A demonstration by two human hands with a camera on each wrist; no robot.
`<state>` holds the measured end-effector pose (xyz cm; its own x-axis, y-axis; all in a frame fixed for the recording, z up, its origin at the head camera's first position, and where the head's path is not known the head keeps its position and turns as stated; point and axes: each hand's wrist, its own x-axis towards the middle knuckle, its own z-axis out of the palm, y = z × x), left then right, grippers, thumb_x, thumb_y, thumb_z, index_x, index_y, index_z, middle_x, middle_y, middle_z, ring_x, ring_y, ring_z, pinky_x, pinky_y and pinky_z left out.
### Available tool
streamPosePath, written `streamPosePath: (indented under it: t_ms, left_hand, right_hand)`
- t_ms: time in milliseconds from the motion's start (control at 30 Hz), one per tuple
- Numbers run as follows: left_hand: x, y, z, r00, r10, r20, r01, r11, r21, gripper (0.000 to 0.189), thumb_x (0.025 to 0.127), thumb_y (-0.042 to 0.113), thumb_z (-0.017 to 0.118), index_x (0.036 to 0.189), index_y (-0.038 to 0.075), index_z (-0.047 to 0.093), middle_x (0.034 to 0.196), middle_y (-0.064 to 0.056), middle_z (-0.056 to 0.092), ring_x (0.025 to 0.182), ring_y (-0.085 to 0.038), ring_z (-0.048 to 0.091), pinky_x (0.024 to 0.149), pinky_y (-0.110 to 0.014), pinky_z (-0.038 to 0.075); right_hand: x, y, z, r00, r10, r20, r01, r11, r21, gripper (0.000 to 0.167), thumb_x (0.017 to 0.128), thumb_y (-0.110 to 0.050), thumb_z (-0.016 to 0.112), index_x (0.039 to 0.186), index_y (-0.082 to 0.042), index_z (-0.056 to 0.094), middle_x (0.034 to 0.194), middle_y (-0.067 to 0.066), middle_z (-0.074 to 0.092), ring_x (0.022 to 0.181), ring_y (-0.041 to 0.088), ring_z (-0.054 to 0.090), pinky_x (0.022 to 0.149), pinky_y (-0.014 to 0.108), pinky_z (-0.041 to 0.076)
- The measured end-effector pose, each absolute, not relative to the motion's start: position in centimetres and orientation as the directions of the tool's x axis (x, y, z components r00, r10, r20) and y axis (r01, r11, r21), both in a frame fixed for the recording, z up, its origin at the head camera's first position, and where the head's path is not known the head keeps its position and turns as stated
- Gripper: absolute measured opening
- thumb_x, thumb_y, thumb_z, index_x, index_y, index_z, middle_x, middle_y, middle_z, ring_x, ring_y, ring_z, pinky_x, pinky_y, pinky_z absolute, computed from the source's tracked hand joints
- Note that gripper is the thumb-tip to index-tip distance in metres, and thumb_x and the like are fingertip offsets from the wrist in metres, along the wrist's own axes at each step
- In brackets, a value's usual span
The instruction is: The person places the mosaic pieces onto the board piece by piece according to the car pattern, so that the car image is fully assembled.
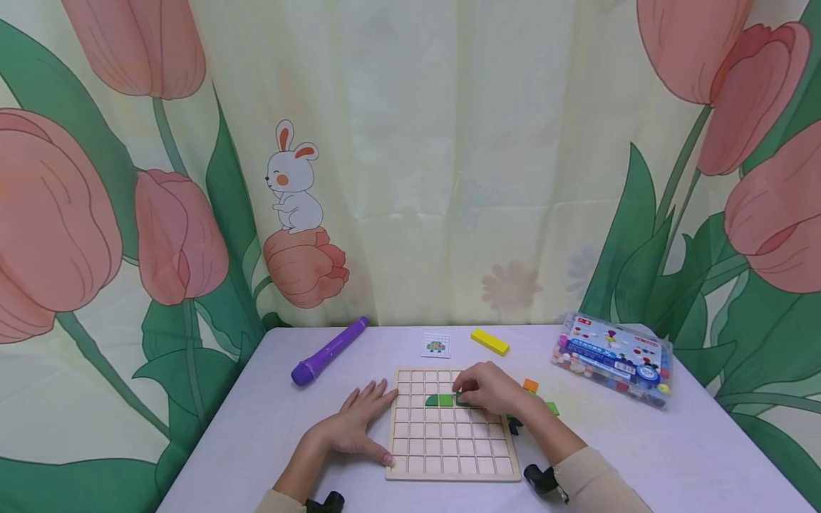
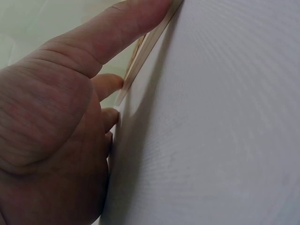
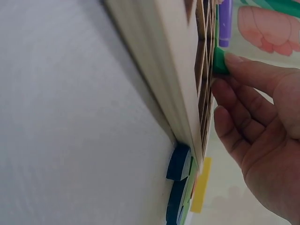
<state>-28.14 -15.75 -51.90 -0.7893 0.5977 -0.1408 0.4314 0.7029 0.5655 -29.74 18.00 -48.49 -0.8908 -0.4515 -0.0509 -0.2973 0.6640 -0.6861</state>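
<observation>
A wooden grid board (image 1: pixel 451 467) lies on the white table, divided into small square cells. Two pieces sit side by side in one of its upper rows: a dark green curved piece (image 1: pixel 432 401) and a light green square (image 1: pixel 445 400). My right hand (image 1: pixel 490 388) pinches a dark green piece (image 3: pixel 220 61) between thumb and fingers, at the same row just right of the square. My left hand (image 1: pixel 359 420) lies spread at the board's left side, its thumb on the lower left edge and its fingertips near the upper left edge.
Loose orange (image 1: pixel 530 385), green (image 1: pixel 553 408) and dark blue pieces (image 3: pixel 178 161) lie right of the board. Behind it are a small pattern card (image 1: pixel 435 345) and a yellow bar (image 1: pixel 489 342). A purple microphone-shaped object (image 1: pixel 330 352) lies left; a clear plastic case (image 1: pixel 612 360) stands right.
</observation>
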Motion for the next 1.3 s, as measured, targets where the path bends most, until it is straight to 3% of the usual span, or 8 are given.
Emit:
streamPosePath:
  t_ms: [367, 833, 1033, 1300]
  left_hand:
    - [-28.14, -15.77, -52.02, -0.795, 0.588, -0.150, 0.423, 0.714, 0.557, 0.126, 0.067, 0.068, 0.087, 0.167, 0.021, 0.025, 0.176, -0.014, 0.010, 0.163, -0.038, 0.000, 0.129, -0.065, -0.003]
    - [-28.21, -15.80, -52.13, -0.784, 0.606, -0.137, 0.446, 0.702, 0.555, 0.126, 0.068, 0.069, 0.086, 0.167, 0.021, 0.024, 0.176, -0.015, 0.010, 0.163, -0.038, 0.000, 0.128, -0.065, -0.003]
    - [-28.13, -15.78, -51.98, -0.784, 0.606, -0.134, 0.445, 0.700, 0.559, 0.127, 0.068, 0.069, 0.086, 0.167, 0.020, 0.024, 0.176, -0.015, 0.010, 0.163, -0.038, 0.000, 0.129, -0.064, -0.003]
    - [-28.11, -15.78, -51.89, -0.779, 0.614, -0.125, 0.457, 0.693, 0.557, 0.127, 0.068, 0.069, 0.086, 0.167, 0.020, 0.024, 0.175, -0.015, 0.010, 0.163, -0.039, 0.000, 0.128, -0.064, -0.003]
  right_hand:
    - [-29.93, 17.79, -48.67, -0.883, -0.469, -0.022, -0.343, 0.676, -0.652, 0.015, 0.094, -0.010, 0.077, 0.105, -0.019, 0.080, 0.091, -0.010, 0.073, 0.084, 0.014, 0.061, 0.074, 0.025, 0.053]
    - [-29.58, 17.70, -48.63, -0.878, -0.476, -0.036, -0.370, 0.726, -0.580, 0.021, 0.090, -0.013, 0.081, 0.111, -0.016, 0.081, 0.086, -0.009, 0.066, 0.083, 0.014, 0.056, 0.070, 0.026, 0.047]
    - [-29.47, 17.52, -48.58, -0.882, -0.470, -0.017, -0.380, 0.735, -0.562, 0.017, 0.090, -0.013, 0.081, 0.106, -0.018, 0.081, 0.082, -0.010, 0.065, 0.080, 0.013, 0.057, 0.068, 0.026, 0.046]
    - [-29.23, 17.50, -48.34, -0.878, -0.477, -0.023, -0.392, 0.747, -0.536, 0.019, 0.091, -0.012, 0.080, 0.110, -0.011, 0.082, 0.098, -0.004, 0.071, 0.084, 0.012, 0.057, 0.074, 0.029, 0.050]
